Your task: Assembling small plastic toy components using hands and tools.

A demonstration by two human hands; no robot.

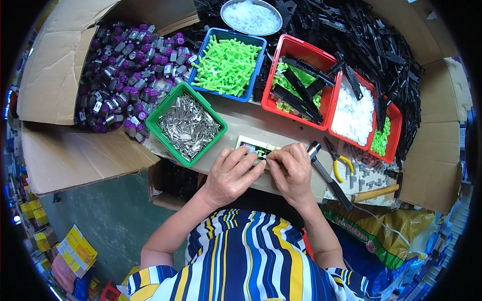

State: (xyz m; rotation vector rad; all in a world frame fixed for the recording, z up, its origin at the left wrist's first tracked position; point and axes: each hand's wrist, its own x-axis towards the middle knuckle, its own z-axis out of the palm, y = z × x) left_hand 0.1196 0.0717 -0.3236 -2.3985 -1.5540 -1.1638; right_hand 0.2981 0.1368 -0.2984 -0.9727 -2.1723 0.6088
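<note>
In front of me lies a cream-coloured block [271,147] like a holding jig, with a small black and light-green plastic assembly [260,151] in it. My left hand [230,176] reaches over the block's near left side, with thumb and fingertips closing on the assembly's edge. At the right end my right hand [292,173] is closed in a pinch, thumb against forefinger. What sits in that pinch is too small and hidden to name. Beside my right hand lies a hammer [331,179] with a dark handle; pliers [340,161] with yellow grips lie farther right.
A green bin [219,122] holds metal pins, a blue bin [262,50] green plastic pieces. Red bins [266,95] hold black, white and green parts. Cardboard boxes [52,65] with purple-grey motor-like parts [128,83] and black parts [401,75] flank the bench. A wooden stick [375,193] lies right.
</note>
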